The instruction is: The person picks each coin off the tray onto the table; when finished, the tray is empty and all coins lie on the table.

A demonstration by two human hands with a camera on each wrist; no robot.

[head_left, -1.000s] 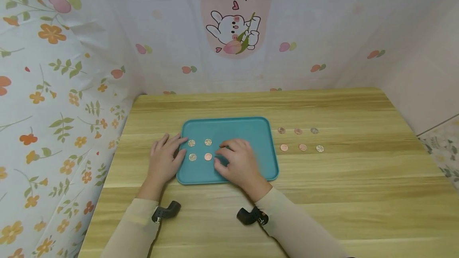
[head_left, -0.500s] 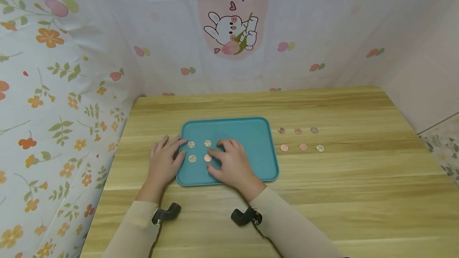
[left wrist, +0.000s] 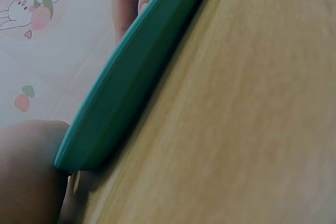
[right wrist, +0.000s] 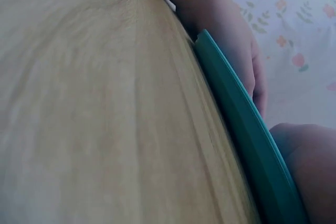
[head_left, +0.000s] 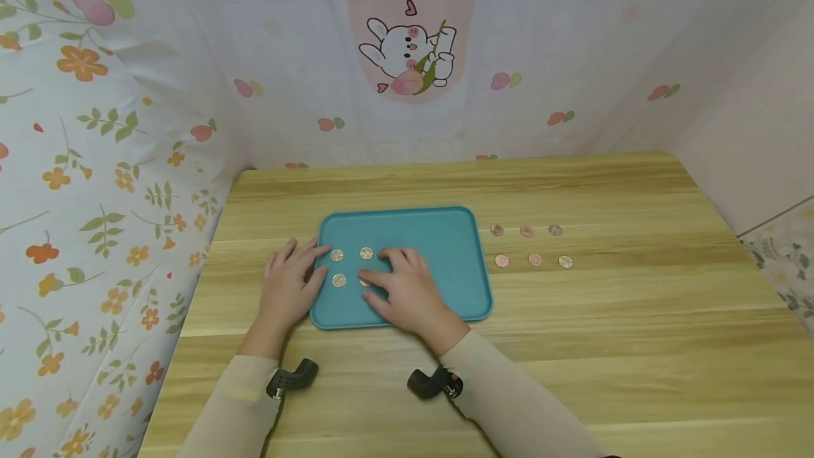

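Head view shows me the right hand (head_left: 410,292) with fingers half bent, its index finger partly covering a small, round metal coin (head_left: 364,283) on the turquoise rectangular tray (head_left: 448,235); whether it pinches the coin, I cannot tell. The left hand (head_left: 289,287), loosely spread, rests at the tray's rim. I'd expect the coin light, stiff, slippery: best pinched by its edge.
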